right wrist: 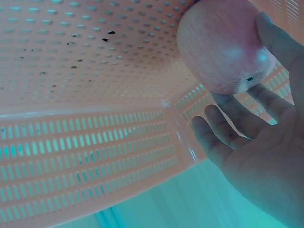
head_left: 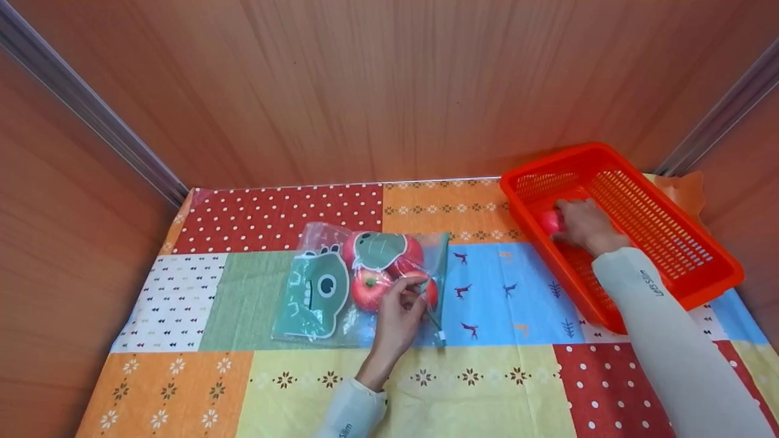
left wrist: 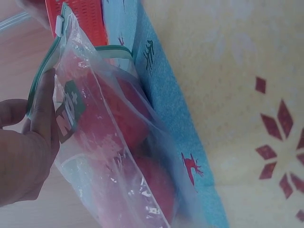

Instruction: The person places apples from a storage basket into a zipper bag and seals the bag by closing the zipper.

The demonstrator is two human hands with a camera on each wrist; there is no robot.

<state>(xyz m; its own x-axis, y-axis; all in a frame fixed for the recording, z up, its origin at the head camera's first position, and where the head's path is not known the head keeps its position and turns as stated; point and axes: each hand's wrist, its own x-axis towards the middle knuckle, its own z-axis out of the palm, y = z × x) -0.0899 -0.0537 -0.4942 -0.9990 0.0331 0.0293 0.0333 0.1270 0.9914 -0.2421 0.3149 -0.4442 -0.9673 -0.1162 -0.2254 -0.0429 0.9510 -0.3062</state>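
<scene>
My left hand [head_left: 398, 316] pinches the green-edged opening of a clear zip bag [head_left: 317, 295] printed with a green cartoon creature. Several red apples [head_left: 370, 292] lie inside the bag, and its white slider [left wrist: 59, 26] shows at one end of the zip in the left wrist view. Over to the right, my right hand [head_left: 589, 228] reaches down into an orange-red plastic basket [head_left: 675, 210]. Its thumb and fingers grip a red apple [right wrist: 225, 45] near the basket's perforated wall.
A patchwork-print cloth [head_left: 292, 389] covers the table under the bag and basket. Behind it rises a wood-grain panel [head_left: 341, 91], with side panels at left and right. An orange piece [head_left: 684, 190] pokes out behind the basket's right rim.
</scene>
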